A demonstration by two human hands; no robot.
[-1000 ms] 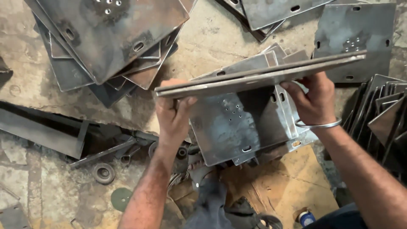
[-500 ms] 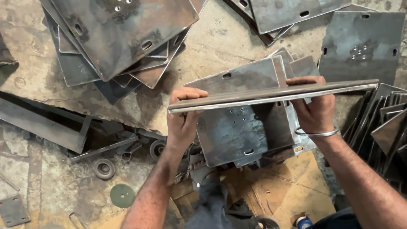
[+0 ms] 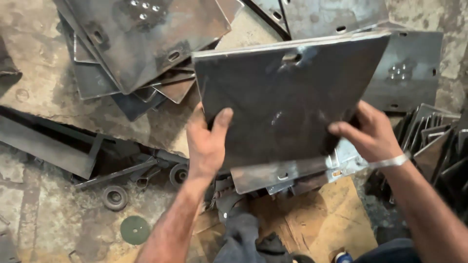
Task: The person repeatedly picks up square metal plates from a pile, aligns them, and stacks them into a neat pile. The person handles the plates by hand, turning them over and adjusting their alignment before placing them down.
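A dark steel plate (image 3: 287, 97) with a slot near its top edge fills the middle of the view, its broad face turned toward me. My left hand (image 3: 207, 141) grips its lower left edge, thumb on the face. My right hand (image 3: 373, 134), with a band on the wrist, holds the lower right edge. Just below the held plate lies another slotted plate (image 3: 287, 173) with bright metal pieces around it.
A pile of similar steel plates (image 3: 141, 44) lies at the upper left, more plates (image 3: 409, 73) at the upper right, and upright plates (image 3: 438, 141) stand at the right. A steel channel (image 3: 48, 151), a metal ring (image 3: 115, 197), a green disc (image 3: 135, 230), cardboard (image 3: 312, 224) and dark cloth (image 3: 243, 238) lie below.
The plate was held edge-on, nearly flat, in both hands; it has been tilted up so its broad face now shows. Both hands kept hold of its edges.
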